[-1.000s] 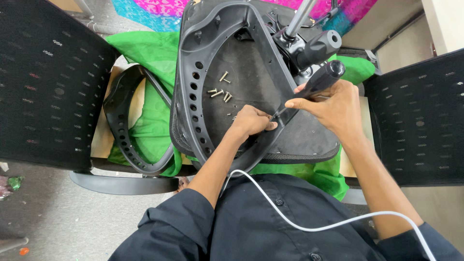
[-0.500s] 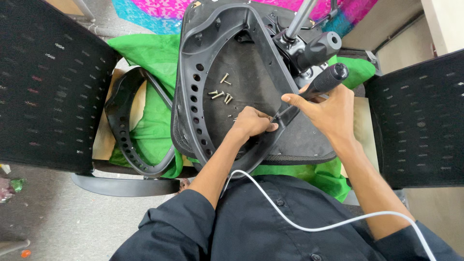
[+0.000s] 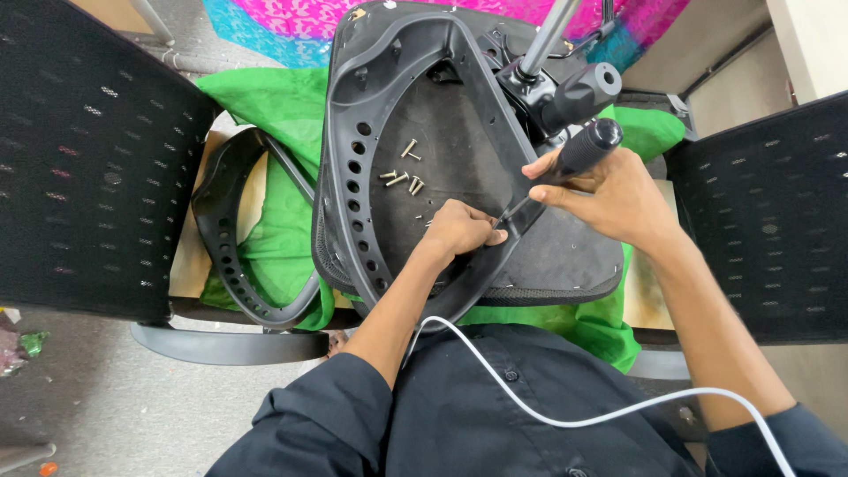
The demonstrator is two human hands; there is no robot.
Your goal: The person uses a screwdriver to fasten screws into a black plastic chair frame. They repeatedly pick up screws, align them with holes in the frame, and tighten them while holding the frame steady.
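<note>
Both hands work on the upturned chair seat point(image 3: 459, 124): right hand point(image 3: 609, 196) clamped around a screwdriver point(image 3: 565, 168), left hand point(image 3: 461, 228) seemingly pinching its tip, loose screws point(image 3: 402, 172) nearby.

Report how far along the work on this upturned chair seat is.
Done: several loose screws lie on the underside of the chair seat, and a separate black frame piece rests on the green cloth. In hand: the right hand holds a screwdriver to the seat's rim, steadied by the left hand. Left: cannot tell.
</note>
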